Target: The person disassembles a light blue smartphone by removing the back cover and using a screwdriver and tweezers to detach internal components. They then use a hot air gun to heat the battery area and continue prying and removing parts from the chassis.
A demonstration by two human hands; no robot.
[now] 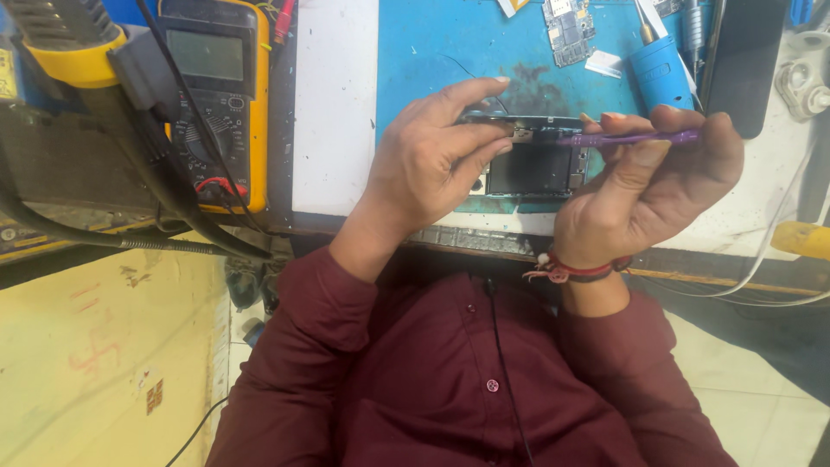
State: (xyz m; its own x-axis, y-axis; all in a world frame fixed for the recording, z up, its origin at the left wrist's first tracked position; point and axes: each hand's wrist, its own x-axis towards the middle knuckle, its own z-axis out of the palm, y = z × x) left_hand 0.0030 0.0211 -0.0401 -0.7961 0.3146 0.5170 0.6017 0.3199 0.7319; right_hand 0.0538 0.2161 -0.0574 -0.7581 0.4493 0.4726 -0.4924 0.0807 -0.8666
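From the head camera we are looking down at our own two hands, meeting just above the near edge of the blue worktop mat (450, 43). Our left hand (428, 160) is closing around the left end of an opened smartphone (532, 164), thumb and fingers pinching its frame and keeping it raised and tilted toward us, so its dark inner face and metal shields are showing. Our right hand (653, 186) is curling shut around a slim purple pry tool (627, 137), gripping it like a pen, with the tip lying along the phone's upper edge near the small connector. We are judging the phone to be light and stiff but fragile, with bare parts inside, so we are taking it by the outer frame only and keeping our fingers off the board. The tool looks like thin plastic, light and somewhat springy, best gripped close to the tip for control. Around us, a yellow multimeter (216, 86) is lying to the left with its leads trailing, a loose circuit board (569, 33) and a blue cylindrical tool (659, 73) are sitting farther back on the mat, and a red thread bracelet (575, 270) is circling our right wrist.
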